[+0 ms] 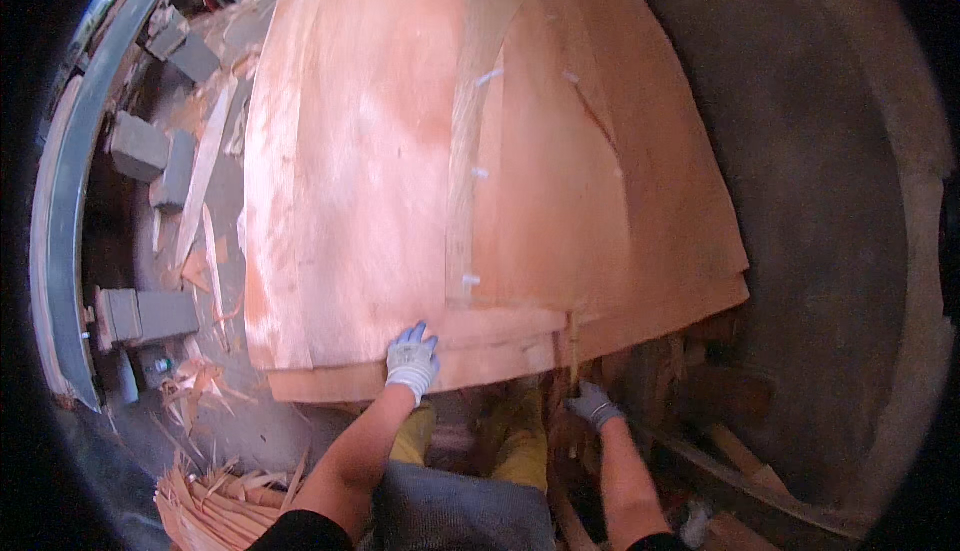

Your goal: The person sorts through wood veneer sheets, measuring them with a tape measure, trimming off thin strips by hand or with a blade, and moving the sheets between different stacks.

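A large stack of thin reddish wood veneer sheets spreads out in front of me, its near edges layered and uneven. My left hand, in a white-and-grey glove with bluish fingertips, lies with fingers stretched out on top of the near edge. Lower and to the right, my right hand wears a dark grey glove. Its fingers are curled at a narrow yellowish strip that stands against the sheets' near edge; the finger detail is dim. Several small whitish tape pieces lie on the sheets.
Grey blocks and long wood scraps line the floor on the left, beside a curved-looking metal rail. A heap of veneer offcuts lies at lower left. Dark beams cross the lower right.
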Motion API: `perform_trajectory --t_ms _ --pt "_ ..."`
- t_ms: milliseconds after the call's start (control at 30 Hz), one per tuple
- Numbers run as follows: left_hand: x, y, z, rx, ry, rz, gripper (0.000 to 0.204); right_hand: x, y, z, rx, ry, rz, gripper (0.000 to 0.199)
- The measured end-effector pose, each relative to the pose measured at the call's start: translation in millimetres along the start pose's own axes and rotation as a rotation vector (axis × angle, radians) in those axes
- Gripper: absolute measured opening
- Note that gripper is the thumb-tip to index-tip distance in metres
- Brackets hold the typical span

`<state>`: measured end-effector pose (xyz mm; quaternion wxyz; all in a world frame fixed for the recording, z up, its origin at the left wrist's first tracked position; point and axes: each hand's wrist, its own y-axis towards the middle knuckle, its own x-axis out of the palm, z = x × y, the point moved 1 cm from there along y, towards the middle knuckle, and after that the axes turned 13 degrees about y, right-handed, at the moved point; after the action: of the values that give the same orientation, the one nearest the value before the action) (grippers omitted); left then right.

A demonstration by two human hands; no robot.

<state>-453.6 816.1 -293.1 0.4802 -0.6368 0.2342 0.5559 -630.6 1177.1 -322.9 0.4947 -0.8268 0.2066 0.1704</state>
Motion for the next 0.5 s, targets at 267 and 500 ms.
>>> perform_trajectory --t_ms 267,500 --pt "5.1 13.9 27.6 -0.056 0.211 -0.238 0.035 -76.6 -10.6 -35.9 -0.069 0.732 0.822 0.031" --pt "-0.5 30.0 43.8 -0.041 0.321 -0.454 0.043 -213.7 -31.0 72.8 0.112 0.610 0.795 0.038"
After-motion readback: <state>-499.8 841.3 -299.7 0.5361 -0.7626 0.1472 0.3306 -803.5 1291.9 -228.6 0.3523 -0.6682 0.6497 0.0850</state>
